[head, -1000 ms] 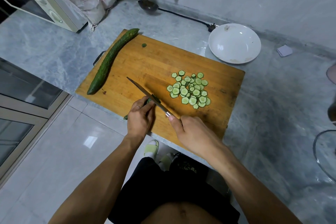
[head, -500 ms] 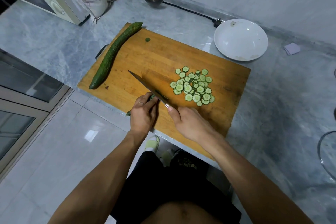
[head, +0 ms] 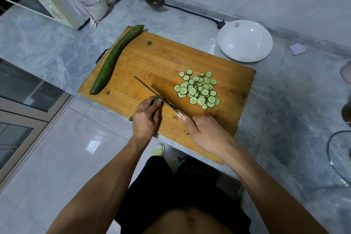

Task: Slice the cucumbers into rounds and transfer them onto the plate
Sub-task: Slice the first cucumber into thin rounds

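Your left hand (head: 145, 119) pins the cucumber stub (head: 156, 99), right hand (head: 206, 133) clamps the knife (head: 154, 93); slices (head: 198, 89) piled, whole cucumber (head: 114, 59) at 10 o'clock uncut, plate (head: 245, 41) at 1 o'clock bare.

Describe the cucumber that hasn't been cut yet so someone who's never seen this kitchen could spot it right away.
Find the wooden cutting board on the grey marble counter. The whole cucumber lies along its left edge, its far tip poking past the board's corner. Unlike the pile of slices and the short piece under the left hand, it is long, dark green, bumpy and uncut.
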Motion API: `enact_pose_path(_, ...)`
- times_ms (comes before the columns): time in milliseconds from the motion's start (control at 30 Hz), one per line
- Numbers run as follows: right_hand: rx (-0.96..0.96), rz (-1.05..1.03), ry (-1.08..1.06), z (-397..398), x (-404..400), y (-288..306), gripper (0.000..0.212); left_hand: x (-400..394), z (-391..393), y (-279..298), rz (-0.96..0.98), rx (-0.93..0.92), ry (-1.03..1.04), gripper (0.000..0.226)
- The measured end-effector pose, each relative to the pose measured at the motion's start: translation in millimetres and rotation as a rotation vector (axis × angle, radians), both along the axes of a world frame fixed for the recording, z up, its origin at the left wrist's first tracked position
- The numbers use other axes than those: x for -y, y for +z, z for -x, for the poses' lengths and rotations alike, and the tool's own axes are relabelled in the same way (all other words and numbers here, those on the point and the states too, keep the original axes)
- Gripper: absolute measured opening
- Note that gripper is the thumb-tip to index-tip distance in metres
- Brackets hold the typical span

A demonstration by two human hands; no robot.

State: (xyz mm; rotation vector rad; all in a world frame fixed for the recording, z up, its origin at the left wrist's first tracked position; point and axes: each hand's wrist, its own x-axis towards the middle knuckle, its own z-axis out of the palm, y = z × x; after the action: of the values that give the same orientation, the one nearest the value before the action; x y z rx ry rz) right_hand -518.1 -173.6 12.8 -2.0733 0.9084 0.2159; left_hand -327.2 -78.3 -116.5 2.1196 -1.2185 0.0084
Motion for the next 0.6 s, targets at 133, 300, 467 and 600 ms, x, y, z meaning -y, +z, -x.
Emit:
enact_pose_path(133, 0.004, 0.009, -0.003, 3.1, -1.3, 3.2, 0.057, 0.0, 0.4, 1.7, -0.008, 0.01, -0.013, 0.019)
enact_pose_path(300, 0.026, 0.019, 0.005, 4.5, -4.7, 6.6, 0.059, -0.6, -1.8, -0.1, -0.017, 0.0, -0.021, 0.019)
enact_pose_path(467, 0.013, 0.011, 0.007, 3.6, -3.4, 8.1, 0.059, 0.4, -0.7, 0.4, 0.012, 0.024, -0.011, 0.017)
enact_pose_path(600, 0.021, 0.016, 0.004, 1.0, -0.7, 8.5, 0.061, -0.3, -1.1, -1.5, 0.012, 0.028, -0.008, 0.018)
